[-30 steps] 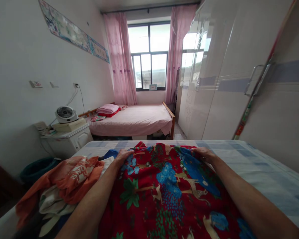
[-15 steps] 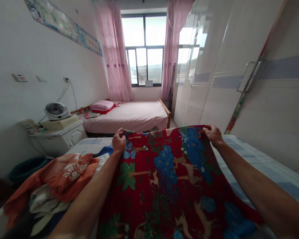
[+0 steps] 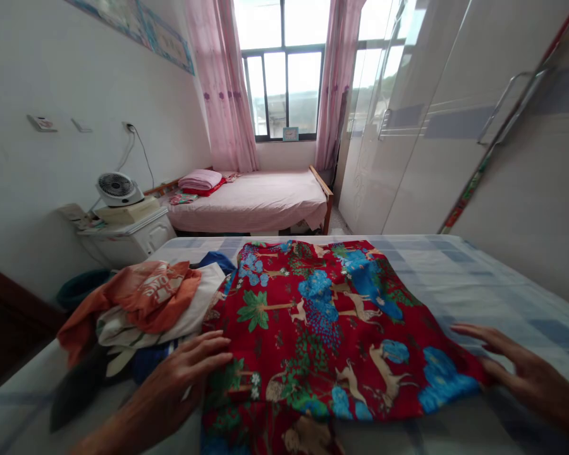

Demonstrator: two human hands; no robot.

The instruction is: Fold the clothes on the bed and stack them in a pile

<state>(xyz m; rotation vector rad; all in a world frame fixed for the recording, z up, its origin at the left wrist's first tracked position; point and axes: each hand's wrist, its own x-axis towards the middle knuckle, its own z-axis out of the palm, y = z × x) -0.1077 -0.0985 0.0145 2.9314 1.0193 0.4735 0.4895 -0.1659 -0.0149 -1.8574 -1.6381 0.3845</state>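
A red cloth (image 3: 284, 341) printed with deer, trees and blue bushes lies spread on the bed, slightly rumpled, its far edge near the bed's far side. Whether it is a garment I cannot tell. At its left edge is my left hand (image 3: 184, 373), palm down, fingers stretched out and just reaching over the fabric. My right hand (image 3: 516, 366) is beside the cloth's right corner, fingers extended and apart, thumb close to the corner. Neither hand grips anything. To the left lies a heap of clothes with an orange garment (image 3: 156, 297) on top.
A blue-and-white checked sheet (image 3: 455, 272) covers the bed under the cloth. Beyond stands a second bed (image 3: 265, 202) in pink. A fan (image 3: 118, 189) rests on a white cabinet (image 3: 142, 237) at left. White wardrobes (image 3: 422, 158) line the right side.
Both hands have let go of the cloth's far corners and come back toward me along its sides. The cloth, held up before, now lies on the bed. My view has tilted down.
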